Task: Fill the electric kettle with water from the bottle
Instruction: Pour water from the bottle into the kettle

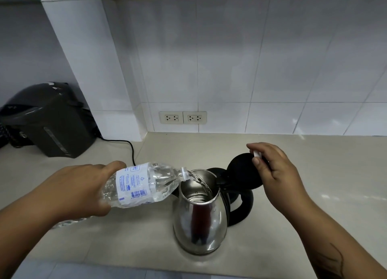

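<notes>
Left hand (83,186) clamps the bottle (138,184), tipped nearly flat, neck over the kettle (200,215) on the counter (293,174); water streams in. Pouring's under way! Right hand (276,174) props the lid (240,171) open, pinching 1 white cap (256,154). Next, I'd say: tilt steeper, keep the neck over the mouth.

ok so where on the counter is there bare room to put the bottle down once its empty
Bare counter lies between the kettle and the wall sockets, and right of the kettle's handle. The near strip in front of the kettle is bare too. Far left is crowded: the dark appliance and its cord.
</notes>
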A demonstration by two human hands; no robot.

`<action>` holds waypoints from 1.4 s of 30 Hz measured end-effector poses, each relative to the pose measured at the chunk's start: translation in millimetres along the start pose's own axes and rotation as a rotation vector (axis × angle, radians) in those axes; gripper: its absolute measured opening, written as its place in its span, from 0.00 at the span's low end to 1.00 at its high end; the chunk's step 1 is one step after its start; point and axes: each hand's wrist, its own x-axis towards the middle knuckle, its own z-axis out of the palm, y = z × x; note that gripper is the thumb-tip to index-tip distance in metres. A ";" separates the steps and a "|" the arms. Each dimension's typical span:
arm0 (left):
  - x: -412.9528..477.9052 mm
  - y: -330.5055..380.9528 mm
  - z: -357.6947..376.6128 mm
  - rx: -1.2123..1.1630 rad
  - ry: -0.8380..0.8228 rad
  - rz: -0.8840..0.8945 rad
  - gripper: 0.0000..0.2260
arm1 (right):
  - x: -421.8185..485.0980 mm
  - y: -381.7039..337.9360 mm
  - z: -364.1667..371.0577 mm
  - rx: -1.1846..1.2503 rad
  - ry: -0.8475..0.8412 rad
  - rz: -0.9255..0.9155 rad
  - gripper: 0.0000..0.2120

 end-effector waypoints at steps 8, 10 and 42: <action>3.0 -2.9 3.1 -0.008 0.004 0.006 0.32 | -1.2 1.8 -0.3 0.005 -0.002 0.012 0.15; 3.4 -3.9 4.7 -0.012 0.008 0.011 0.32 | -1.1 1.8 0.0 0.005 0.000 0.012 0.15; 2.2 -6.0 6.9 -0.013 0.004 0.024 0.32 | -1.4 5.5 1.2 -0.027 0.010 0.008 0.15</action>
